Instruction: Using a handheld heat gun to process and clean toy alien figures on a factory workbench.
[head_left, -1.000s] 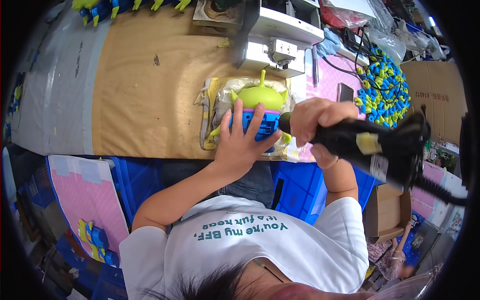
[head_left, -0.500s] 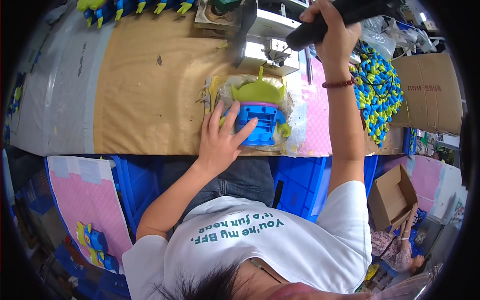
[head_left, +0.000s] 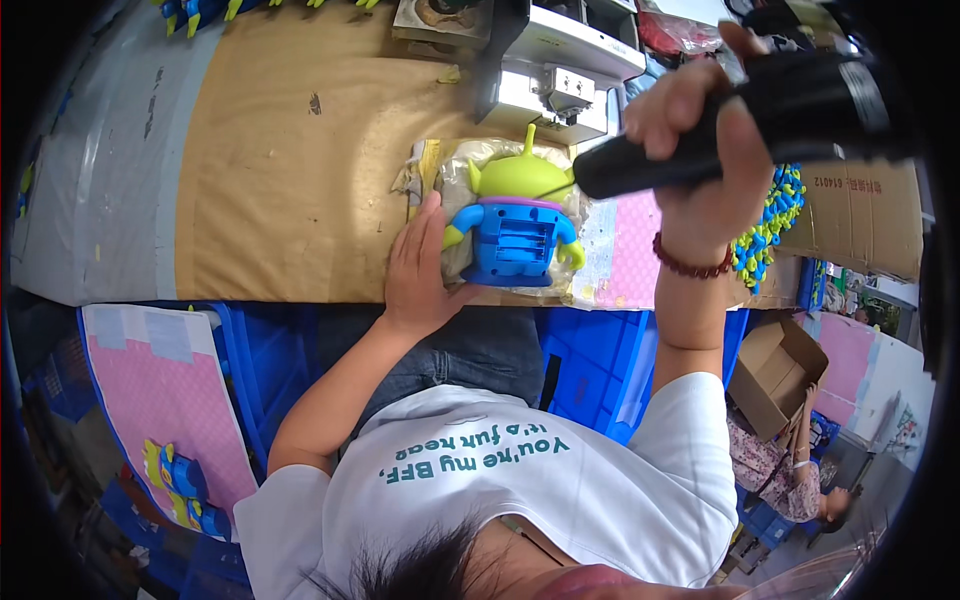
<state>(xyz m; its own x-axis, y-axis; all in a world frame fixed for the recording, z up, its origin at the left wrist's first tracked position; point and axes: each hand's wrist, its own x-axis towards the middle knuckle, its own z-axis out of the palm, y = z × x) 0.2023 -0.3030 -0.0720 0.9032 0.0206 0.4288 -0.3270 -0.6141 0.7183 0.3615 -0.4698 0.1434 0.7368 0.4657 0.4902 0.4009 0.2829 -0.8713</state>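
Observation:
On a padded patch at the table's front edge lies a toy figure point(head_left: 517, 225) with a green head and blue body, an open compartment with slots in its back. My right hand point(head_left: 700, 140) grips a black electric screwdriver point(head_left: 650, 160). Its thin bit slants down-left across the right side of the green head, near the purple collar; whether the tip touches is unclear. Beside the figure's lower left rests my left hand point(head_left: 418, 270), holding nothing, with fingers stretched out and the thumb close to the blue base.
A white metal device point(head_left: 550, 100) stands just beyond the figure. A heap of small blue and green parts point(head_left: 768, 225) lies at the right, before a cardboard box point(head_left: 860, 210). More figures point(head_left: 185, 485) lie on a pink board at the left. Another person point(head_left: 790, 470) holds an open carton.
My right hand has brought the screwdriver down toward the figure, its bit now over the head. My left hand has slid left off the figure's back to its side.

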